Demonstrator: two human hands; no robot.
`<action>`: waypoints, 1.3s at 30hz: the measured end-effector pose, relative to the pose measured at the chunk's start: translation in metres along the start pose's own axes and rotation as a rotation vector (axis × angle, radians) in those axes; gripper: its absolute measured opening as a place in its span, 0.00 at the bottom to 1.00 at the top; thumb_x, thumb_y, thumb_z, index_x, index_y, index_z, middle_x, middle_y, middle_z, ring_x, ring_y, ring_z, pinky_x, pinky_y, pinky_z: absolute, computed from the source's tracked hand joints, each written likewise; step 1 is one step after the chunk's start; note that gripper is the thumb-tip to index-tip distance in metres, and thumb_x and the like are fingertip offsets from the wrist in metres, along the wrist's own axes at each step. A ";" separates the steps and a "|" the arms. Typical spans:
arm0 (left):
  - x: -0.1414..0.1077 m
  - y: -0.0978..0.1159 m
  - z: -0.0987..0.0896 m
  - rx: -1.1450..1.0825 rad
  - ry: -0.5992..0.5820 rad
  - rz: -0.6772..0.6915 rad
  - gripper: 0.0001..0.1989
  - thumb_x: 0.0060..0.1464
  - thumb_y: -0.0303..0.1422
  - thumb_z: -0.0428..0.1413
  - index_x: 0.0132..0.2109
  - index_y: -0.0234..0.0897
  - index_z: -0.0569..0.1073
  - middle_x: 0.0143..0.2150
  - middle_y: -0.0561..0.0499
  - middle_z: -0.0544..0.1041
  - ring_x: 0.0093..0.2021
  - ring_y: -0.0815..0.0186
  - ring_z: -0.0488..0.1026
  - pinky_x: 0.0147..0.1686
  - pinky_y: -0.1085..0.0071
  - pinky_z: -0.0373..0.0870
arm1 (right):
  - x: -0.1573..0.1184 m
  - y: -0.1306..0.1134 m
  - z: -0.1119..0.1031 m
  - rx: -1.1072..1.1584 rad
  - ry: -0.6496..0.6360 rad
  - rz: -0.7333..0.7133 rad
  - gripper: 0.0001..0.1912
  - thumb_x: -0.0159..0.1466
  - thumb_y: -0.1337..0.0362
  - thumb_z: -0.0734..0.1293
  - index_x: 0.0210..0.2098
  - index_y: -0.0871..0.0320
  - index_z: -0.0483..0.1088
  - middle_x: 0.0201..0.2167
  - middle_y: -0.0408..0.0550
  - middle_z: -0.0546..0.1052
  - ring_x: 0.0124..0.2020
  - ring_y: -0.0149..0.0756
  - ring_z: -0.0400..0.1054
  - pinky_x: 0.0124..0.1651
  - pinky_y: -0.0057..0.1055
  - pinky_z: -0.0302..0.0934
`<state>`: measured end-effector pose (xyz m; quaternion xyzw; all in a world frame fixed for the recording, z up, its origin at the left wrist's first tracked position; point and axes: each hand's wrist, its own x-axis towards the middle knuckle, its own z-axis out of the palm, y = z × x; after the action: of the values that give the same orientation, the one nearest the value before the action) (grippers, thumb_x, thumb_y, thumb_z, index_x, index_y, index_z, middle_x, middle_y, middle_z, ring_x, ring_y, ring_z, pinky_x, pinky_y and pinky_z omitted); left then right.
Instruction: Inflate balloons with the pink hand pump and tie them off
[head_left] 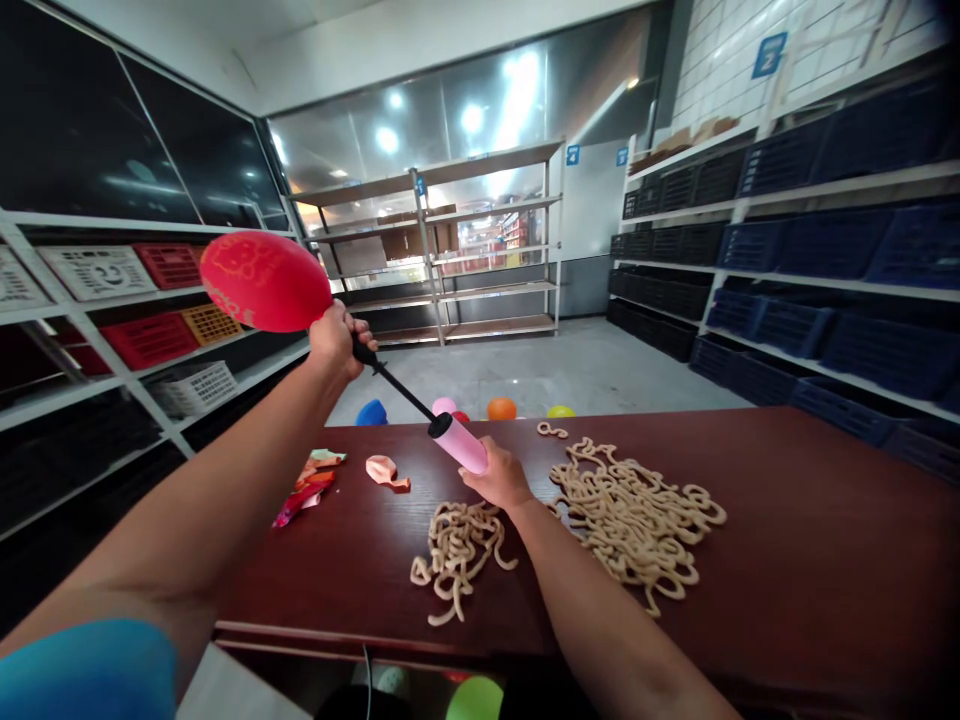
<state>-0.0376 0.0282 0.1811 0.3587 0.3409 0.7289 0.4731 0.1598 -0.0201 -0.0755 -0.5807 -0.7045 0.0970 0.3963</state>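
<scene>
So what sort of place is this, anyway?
Probably a storeroom or back room: there are rows of dark blue crates along the right, a tall shelving unit at the back, and a blue sign numbered 2.

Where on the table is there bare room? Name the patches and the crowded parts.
Widest: the right side of the table, beyond the large beige heap. Smaller: front left, between the peach deflated balloon, the front edge and the small beige heap. Crowded: the middle, with both heaps and the right hand gripping the pink pump.
</scene>
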 end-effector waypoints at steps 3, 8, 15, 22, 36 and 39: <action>-0.010 -0.025 -0.008 -0.029 -0.004 -0.001 0.20 0.54 0.42 0.47 0.21 0.39 0.49 0.14 0.57 0.55 0.11 0.74 0.53 0.12 0.76 0.53 | -0.002 0.003 0.003 -0.055 -0.027 0.036 0.19 0.49 0.58 0.69 0.39 0.55 0.64 0.32 0.46 0.75 0.33 0.38 0.69 0.33 0.29 0.55; -0.040 -0.088 -0.007 -0.038 -0.018 -0.028 0.22 0.54 0.44 0.48 0.20 0.39 0.49 0.13 0.56 0.56 0.11 0.73 0.54 0.12 0.75 0.53 | -0.003 0.005 0.000 -0.076 -0.041 0.045 0.18 0.51 0.56 0.69 0.38 0.56 0.64 0.32 0.47 0.75 0.33 0.38 0.69 0.33 0.29 0.55; -0.065 -0.122 -0.005 -0.044 -0.016 -0.100 0.22 0.55 0.42 0.48 0.19 0.39 0.49 0.13 0.55 0.57 0.11 0.73 0.54 0.12 0.74 0.53 | -0.004 -0.001 -0.007 -0.058 -0.062 0.026 0.20 0.50 0.56 0.69 0.40 0.56 0.64 0.32 0.46 0.75 0.34 0.38 0.70 0.34 0.29 0.55; -0.042 -0.051 -0.005 -0.021 -0.021 0.002 0.20 0.54 0.41 0.48 0.20 0.39 0.49 0.13 0.56 0.55 0.11 0.73 0.53 0.12 0.74 0.54 | -0.001 -0.004 -0.005 -0.012 -0.005 -0.012 0.21 0.50 0.56 0.69 0.40 0.55 0.63 0.32 0.45 0.75 0.33 0.38 0.70 0.33 0.29 0.56; -0.027 -0.061 -0.010 -0.065 -0.015 -0.030 0.22 0.54 0.44 0.49 0.21 0.39 0.50 0.14 0.56 0.57 0.12 0.74 0.53 0.12 0.75 0.52 | -0.004 -0.003 -0.001 -0.064 -0.062 0.039 0.19 0.50 0.57 0.68 0.39 0.56 0.64 0.31 0.47 0.75 0.33 0.39 0.70 0.33 0.31 0.57; -0.043 -0.100 -0.008 -0.045 -0.007 -0.082 0.22 0.53 0.45 0.50 0.20 0.39 0.50 0.14 0.56 0.57 0.12 0.73 0.54 0.12 0.75 0.52 | -0.004 -0.001 -0.002 -0.072 -0.070 0.039 0.20 0.50 0.56 0.69 0.39 0.56 0.64 0.32 0.47 0.75 0.33 0.39 0.70 0.34 0.30 0.57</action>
<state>0.0129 0.0187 0.0851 0.3362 0.3371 0.7153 0.5116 0.1606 -0.0242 -0.0758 -0.6047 -0.7093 0.0993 0.3483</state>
